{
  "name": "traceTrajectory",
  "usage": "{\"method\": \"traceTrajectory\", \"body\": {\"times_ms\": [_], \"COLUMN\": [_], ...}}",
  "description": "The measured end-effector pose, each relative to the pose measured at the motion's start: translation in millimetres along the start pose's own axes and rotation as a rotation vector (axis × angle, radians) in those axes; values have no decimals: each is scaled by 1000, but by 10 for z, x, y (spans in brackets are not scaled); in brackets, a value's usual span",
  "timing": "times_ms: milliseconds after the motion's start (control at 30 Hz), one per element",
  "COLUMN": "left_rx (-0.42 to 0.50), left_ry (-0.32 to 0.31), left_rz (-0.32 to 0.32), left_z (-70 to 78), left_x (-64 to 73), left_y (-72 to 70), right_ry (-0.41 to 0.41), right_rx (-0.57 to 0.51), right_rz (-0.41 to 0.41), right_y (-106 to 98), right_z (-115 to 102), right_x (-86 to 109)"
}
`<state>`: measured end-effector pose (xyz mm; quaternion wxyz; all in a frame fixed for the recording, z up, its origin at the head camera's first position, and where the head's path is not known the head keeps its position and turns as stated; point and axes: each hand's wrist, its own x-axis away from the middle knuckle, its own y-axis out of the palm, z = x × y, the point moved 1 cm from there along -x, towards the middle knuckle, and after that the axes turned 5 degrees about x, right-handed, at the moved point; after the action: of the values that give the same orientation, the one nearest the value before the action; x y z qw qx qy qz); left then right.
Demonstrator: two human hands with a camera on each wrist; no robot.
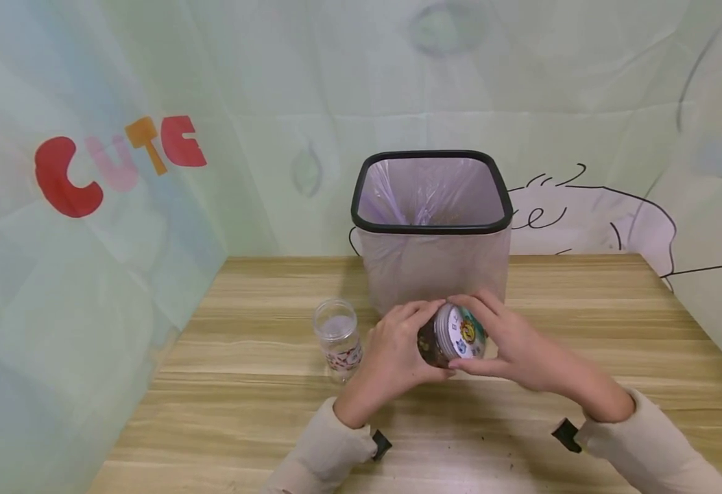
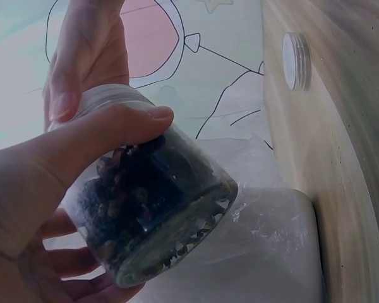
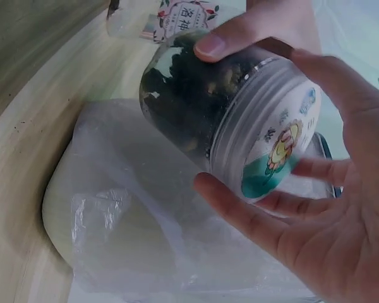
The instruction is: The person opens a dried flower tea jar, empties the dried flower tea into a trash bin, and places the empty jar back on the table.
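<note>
Jar (image 1: 428, 346) with dark, dried-looking contents sits tilted between the hands, at centre right of the head view, in front of the bin (image 1: 431, 229). The step in hand looks to be working its printed lid (image 1: 467, 331), which is in place and faces the right of the frame. The left hand (image 1: 398, 346) is curled round the jar's body, thumb on the near side and fingers round the far side. The right hand (image 1: 518, 348) is partly spread, its thumb and fingers gripping the lid's rim; whether the lid is turning, I cannot tell. My judgement is that the next move calls for the left hand to keep the body steady while the right twists at the rim, with the jar held level enough not to spill if the lid comes loose.

Counted: 2 hands; 1 filled jar with 1 lid; 1 uncapped clear jar (image 1: 339, 346), upright left of the left hand; 1 loose cap (image 2: 296, 61), on the table (image 1: 262, 329), at upper right of the left wrist view; 1 bin with 1 plastic liner (image 1: 391, 195), upper middle of the head view; 4 letters (image 1: 67, 177) on the backdrop, upper left.
</note>
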<state>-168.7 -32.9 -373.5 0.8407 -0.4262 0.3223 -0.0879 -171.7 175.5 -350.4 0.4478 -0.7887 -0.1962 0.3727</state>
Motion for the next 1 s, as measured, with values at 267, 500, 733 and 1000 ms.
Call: {"method": "traceTrajectory", "body": {"times_ms": [267,500,733,1000], "left_rx": [22,34,14,16], "left_ry": [-1,1,1,16], "left_rz": [-23,-24,-32,-31], "left_z": [-4,-5,-15,-20], "left_x": [-1,2,19,20], "left_y": [3,4,6,16], "right_ry": [-125,-211,-44,95], "right_rx": [-16,-104,55,29], "right_rz": [13,9,71,39], "right_y": [-47,-73,-8,29], "right_z": [49,56,-6,-52], "right_x": [6,-7,27,25]}}
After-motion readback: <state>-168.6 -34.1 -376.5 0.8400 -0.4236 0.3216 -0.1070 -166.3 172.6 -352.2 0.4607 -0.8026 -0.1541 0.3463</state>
